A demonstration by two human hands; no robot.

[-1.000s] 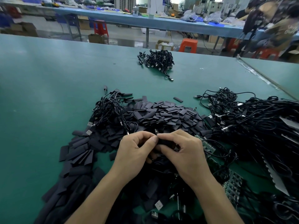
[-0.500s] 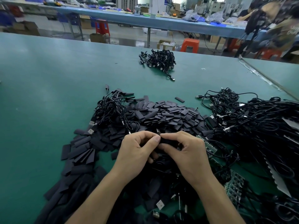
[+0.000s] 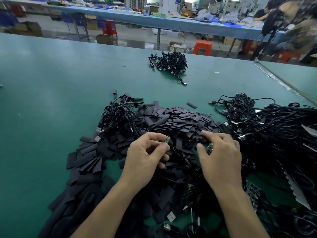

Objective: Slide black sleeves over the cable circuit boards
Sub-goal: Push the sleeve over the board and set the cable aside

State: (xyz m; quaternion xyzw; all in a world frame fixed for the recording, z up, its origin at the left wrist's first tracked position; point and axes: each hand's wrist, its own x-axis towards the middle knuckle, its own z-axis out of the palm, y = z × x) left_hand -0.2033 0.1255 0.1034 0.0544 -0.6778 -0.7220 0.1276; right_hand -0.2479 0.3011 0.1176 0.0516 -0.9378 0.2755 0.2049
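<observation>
A wide heap of flat black sleeves covers the green table in front of me. My left hand pinches a small green circuit board on a black cable between thumb and fingers. My right hand hovers over the heap, fingers curled, with a second small green circuit board at its thumb side; whether the fingers grip that board is unclear. The two hands are apart, about a hand's width between them.
A tangle of black cables fills the right side. A smaller cable bundle lies left of the sleeves, and a pile of cables sits farther back. Bare green table spreads to the left. Benches and orange stools stand behind.
My hands were pressed together over one black piece; now they have parted, each with a bare green board near its fingertips. The camera view has tilted slightly.
</observation>
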